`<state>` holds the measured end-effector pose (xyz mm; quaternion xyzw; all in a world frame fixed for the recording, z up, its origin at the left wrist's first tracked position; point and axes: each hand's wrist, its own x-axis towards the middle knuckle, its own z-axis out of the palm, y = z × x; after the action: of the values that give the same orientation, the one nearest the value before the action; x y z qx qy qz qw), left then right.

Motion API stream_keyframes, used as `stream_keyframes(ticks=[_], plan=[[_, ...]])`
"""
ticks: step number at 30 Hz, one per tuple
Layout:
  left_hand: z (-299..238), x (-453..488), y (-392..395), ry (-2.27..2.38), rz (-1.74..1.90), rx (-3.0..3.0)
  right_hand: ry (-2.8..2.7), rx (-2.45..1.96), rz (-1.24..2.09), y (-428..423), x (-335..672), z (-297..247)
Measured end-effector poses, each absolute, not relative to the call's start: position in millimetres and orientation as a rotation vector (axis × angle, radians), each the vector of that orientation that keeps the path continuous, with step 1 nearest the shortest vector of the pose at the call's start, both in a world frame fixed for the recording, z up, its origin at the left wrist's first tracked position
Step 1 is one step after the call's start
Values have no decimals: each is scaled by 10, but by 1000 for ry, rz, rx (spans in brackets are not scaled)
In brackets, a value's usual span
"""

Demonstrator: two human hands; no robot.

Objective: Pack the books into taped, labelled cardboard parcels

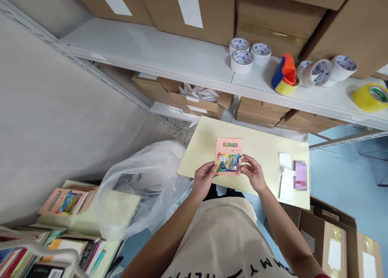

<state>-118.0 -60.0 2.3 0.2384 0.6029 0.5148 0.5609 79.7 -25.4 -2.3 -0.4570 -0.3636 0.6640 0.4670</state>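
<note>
Near the front edge of the cream tabletop (257,146), a thin pink booklet (228,149) with a coloured picture in a rainbow frame on its cover faces me. My left hand (204,180) grips its lower left edge, thumb on the front. At the opposite edge, the thumb and fingers of my right hand (254,175) hold the booklet lightly. Pieces of white paper (285,185) lie to the right on the tabletop, beside a pinkish-purple item (300,175) that is blurred out.
A clear plastic bag (133,181) bulges left of the table. Books (65,201) are stacked at lower left. Tape rolls (242,61) and an orange-blue tape dispenser (286,73) sit on the shelf (182,55) ahead. Cardboard boxes (324,233) stand at lower right.
</note>
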Motion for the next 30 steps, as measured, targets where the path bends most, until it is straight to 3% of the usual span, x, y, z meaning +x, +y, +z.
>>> stream_keyframes(ticks=[10,23,30], plan=[[-294,-1950,-231,1428,1215,1039,-839,-1360,1358,-126,-62,-306],[-1567,-2693,214,1711,780,1208,-836,-1748,1379,219,-918,-1348],[-1855,-2749,176,1845,666,1229,-981,-1858,1327,214,-1012,-1674]])
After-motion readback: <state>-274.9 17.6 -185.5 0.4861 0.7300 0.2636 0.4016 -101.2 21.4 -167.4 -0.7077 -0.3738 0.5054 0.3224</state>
